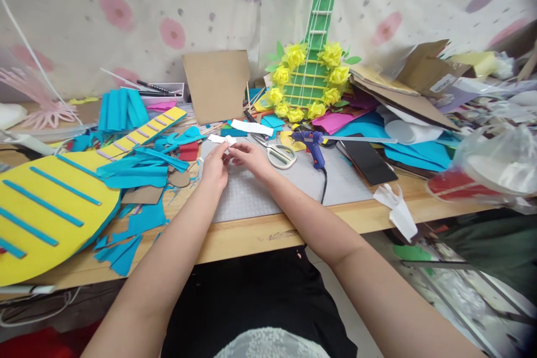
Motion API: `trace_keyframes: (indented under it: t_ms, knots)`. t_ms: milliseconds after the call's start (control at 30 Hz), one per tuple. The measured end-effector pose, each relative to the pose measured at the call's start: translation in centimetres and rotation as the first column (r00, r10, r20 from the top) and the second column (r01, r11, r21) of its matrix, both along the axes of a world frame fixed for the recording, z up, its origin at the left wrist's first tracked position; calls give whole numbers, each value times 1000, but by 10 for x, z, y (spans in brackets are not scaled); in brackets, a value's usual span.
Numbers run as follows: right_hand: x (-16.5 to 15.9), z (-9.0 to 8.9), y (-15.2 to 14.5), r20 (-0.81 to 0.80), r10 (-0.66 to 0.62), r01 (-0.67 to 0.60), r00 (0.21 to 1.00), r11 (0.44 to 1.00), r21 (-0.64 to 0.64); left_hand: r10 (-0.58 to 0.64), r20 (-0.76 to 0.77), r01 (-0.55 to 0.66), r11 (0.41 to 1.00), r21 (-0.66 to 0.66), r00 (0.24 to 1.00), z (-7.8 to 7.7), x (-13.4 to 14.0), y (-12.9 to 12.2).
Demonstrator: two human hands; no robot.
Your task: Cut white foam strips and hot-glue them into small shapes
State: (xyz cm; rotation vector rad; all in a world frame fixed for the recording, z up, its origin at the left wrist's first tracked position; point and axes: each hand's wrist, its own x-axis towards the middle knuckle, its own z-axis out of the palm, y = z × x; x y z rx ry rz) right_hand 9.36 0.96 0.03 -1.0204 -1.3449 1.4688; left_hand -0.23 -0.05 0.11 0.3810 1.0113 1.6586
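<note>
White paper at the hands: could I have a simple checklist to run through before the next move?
1. Left hand and right hand at the white paper: ok, they come close together at it.
2. Firm hold on the paper: cannot tell, the fingers hide it.
3. Scissors set down: ok, they lie to the right of the hands.
4. Glue gun out of the hands: ok, it lies right of the scissors.
5. Glue gun hot: cannot tell.
6. Table tidy: not ok, blue scraps litter its left side.
</note>
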Motion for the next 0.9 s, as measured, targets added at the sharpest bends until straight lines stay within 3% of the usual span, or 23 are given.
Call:
trace_keyframes:
  t_ms: [100,333,667,833,900]
  knots:
    - [0,1,-1,-94,-31,32,995,999,10,-8,5,8,1000,3,1000,0,1,-1]
    - [5,1,0,-133,-2,-3,991,999,-39,-52,-36,51,998,-22,998,0,-1,-1]
    - [17,7,0,-250,110,-167,962,962,-217,-189,-107,193,981,34,976,-5,-4,-2]
    - [14,5,-4,-344,145,-222,928,955,-198,-210,-84,212,977,26,974,-2,-6,-1]
    - [11,4,-6,-390,103,-194,915,960,-201,-209,-70,211,977,23,975,-1,-7,-2]
